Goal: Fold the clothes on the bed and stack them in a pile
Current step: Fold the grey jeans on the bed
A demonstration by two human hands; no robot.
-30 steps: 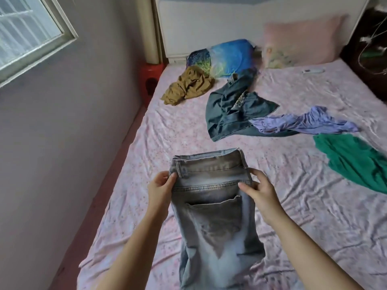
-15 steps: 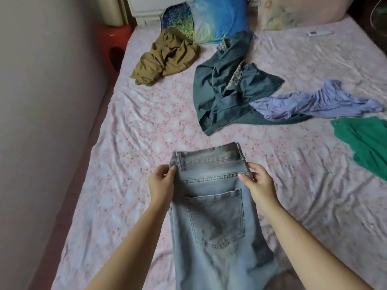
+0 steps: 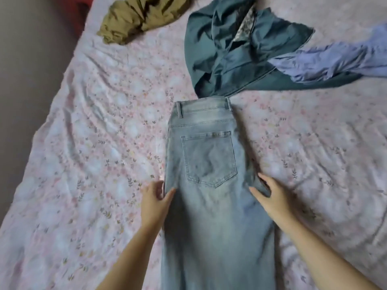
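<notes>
Slid lower along the jeans [image 3: 211, 216], left hand [image 3: 154, 204] and right hand [image 3: 273, 198] pinch its side edges.

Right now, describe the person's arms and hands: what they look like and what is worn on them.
The left hand and right hand are ungloved. The forearms are bare to the bottom edge of the picture, with no sleeves in view. No watch, bracelet or ring shows. The nails are too blurred to judge.

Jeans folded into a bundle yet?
Not bundled: jeans lie flat and long on the bed, one back pocket up, legs running off frame.
</notes>
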